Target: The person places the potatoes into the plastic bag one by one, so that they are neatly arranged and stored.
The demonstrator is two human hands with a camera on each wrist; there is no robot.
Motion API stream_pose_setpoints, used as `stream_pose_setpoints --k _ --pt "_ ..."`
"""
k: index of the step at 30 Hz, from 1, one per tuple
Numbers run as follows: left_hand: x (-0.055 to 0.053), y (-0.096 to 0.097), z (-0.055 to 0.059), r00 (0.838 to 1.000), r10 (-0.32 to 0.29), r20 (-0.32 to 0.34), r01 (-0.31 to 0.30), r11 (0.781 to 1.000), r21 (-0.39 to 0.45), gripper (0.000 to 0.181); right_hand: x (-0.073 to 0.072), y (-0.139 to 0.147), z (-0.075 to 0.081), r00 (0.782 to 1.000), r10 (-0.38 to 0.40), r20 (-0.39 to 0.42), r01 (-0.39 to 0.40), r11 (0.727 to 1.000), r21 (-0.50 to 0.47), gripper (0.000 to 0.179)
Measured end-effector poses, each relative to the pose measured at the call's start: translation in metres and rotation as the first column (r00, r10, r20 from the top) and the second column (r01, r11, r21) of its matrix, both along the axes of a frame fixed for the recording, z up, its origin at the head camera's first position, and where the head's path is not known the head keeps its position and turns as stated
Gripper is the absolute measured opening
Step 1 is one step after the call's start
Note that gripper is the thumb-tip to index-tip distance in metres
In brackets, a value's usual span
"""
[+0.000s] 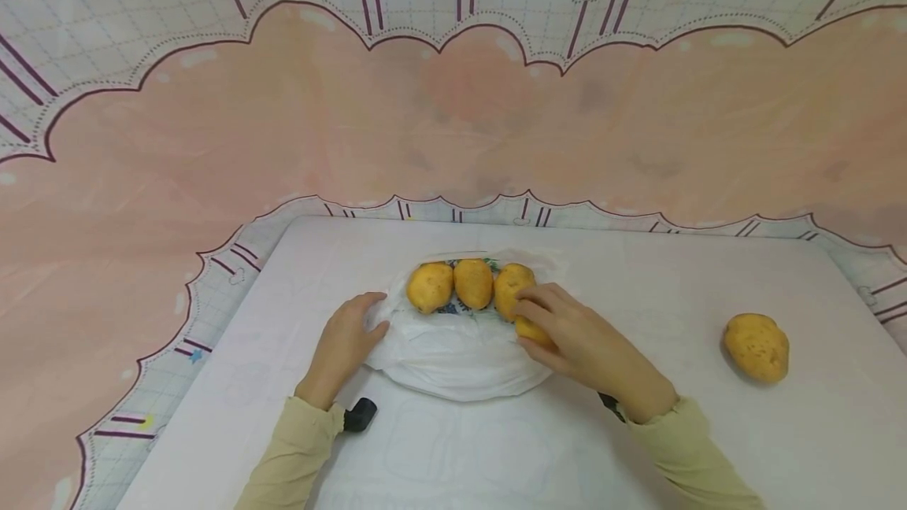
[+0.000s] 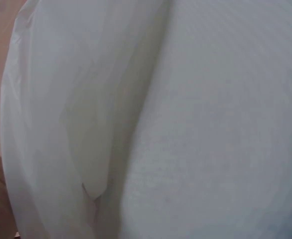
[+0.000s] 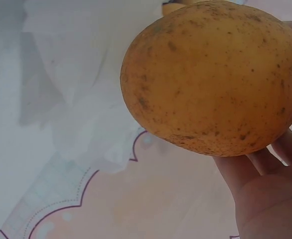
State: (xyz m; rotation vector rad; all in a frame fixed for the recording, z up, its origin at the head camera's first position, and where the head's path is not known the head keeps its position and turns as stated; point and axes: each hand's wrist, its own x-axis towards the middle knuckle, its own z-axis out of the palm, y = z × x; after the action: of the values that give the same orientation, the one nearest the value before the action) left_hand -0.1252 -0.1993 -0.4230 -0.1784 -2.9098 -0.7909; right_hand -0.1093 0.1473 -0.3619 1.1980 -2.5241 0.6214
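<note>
Three yellow potatoes, the left one (image 1: pixel 429 287), the middle one (image 1: pixel 473 283) and the right one (image 1: pixel 512 288), lie in a row at the far part of a white plastic bag (image 1: pixel 460 356). My right hand (image 1: pixel 577 337) grips another potato (image 3: pixel 213 79) at the bag's right side, close to the right one of the row; fingers partly cover it in the head view. At the bag's left edge my left hand (image 1: pixel 345 345) rests with thumb and fingers spread apart. White bag film (image 2: pixel 51 119) fills much of the left wrist view and hides most of that hand.
One more potato (image 1: pixel 756 348) sits apart on the white table (image 1: pixel 638 290), to the right. Blue and green print (image 1: pixel 457 307) shows beneath the row of potatoes. A patterned pink cloth (image 1: pixel 453 124) stands behind the table. Each wrist bears a black device (image 1: pixel 360 415).
</note>
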Motion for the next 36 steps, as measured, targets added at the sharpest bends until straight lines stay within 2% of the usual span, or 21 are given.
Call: stream_pose_setpoints --k 15,36 --pt "-0.001 -0.001 0.001 1.0 -0.002 0.011 0.002 1.0 0.001 0.046 -0.008 -0.021 0.002 0.998 0.063 -0.021 -0.064 0.998 -0.024 0.029" --pt "0.0 -0.001 0.0 1.0 -0.002 0.0 0.002 1.0 -0.004 0.045 -0.015 -0.043 -0.002 0.994 0.1 0.036 -0.1 0.995 0.0 0.033"
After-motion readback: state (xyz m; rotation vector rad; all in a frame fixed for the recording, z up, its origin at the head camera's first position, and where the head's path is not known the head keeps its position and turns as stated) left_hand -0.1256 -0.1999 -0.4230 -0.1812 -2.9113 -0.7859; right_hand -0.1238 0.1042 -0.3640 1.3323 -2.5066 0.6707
